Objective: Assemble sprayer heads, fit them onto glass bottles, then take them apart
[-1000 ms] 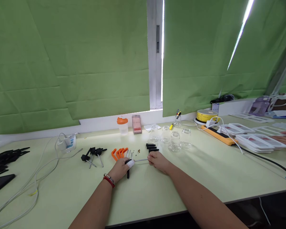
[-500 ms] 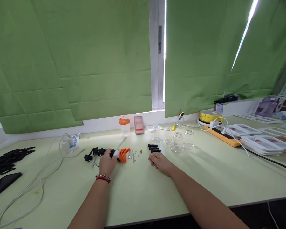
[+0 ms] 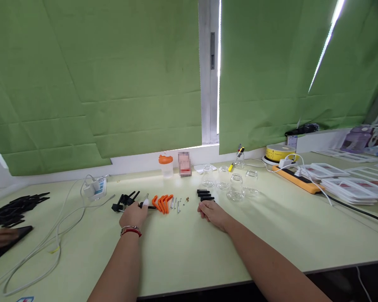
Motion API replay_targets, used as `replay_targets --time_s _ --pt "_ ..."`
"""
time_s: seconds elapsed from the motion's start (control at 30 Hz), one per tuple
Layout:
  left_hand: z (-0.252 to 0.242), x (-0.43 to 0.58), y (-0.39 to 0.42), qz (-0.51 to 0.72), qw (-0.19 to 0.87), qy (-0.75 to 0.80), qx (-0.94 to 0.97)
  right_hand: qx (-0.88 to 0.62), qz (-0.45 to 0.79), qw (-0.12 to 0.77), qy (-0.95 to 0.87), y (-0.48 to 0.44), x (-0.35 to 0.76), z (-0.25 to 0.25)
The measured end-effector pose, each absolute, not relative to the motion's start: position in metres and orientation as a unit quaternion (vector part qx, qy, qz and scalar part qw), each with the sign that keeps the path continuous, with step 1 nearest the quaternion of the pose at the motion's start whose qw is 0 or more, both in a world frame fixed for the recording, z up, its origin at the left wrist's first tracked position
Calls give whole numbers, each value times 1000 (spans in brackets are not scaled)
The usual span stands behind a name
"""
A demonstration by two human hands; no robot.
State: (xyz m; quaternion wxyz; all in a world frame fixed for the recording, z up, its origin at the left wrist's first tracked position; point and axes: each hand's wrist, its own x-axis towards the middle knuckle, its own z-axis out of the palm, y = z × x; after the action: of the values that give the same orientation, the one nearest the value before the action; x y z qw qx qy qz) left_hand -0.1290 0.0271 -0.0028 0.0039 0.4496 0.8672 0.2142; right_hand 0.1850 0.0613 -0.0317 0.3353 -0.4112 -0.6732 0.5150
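Note:
My left hand is closed round a screwdriver with a white collar and a short-looking metal tip that points away from me. It lies over the black clamp-like parts with metal rods, and its fingers partly hide them. Right of it lie several orange curved levers, then metal pins and tiny brass-coloured pieces. My right hand rests on the table with its fingers curled in; what they hold, if anything, is hidden. Just beyond it is a row of black ribbed pieces.
Glass jars stand right of centre, an orange-lidded cup at the back. A person's hand is on a dark flat device at left, near black parts and loose cables. An orange power strip and white frames lie right.
My left hand has drawn left with the screwdriver, from the orange levers to the black parts. My right hand has stayed put. Another person's hand has appeared at the left edge.

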Motion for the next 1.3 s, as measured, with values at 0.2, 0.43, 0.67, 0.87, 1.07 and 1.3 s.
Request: replay_targets --time_s 0.2,0.43,0.67,0.87,1.07,1.3 --pt "-8 -148 27 195 -29 857 476 -411 513 331 -677 61 186 -32" --pt "-16 -163 27 152 -16 868 472 -415 503 324 -685 62 186 -33" --pt "-13 -169 24 143 -13 870 471 -417 488 314 -700 61 187 -33" --pt "-8 -165 23 158 -23 866 473 -415 474 312 -711 61 188 -33" --pt "-10 -164 23 165 -17 865 473 -414 470 308 -716 62 188 -34" --pt "-7 -161 22 179 -45 873 451 -412 465 305 -722 62 188 -35"
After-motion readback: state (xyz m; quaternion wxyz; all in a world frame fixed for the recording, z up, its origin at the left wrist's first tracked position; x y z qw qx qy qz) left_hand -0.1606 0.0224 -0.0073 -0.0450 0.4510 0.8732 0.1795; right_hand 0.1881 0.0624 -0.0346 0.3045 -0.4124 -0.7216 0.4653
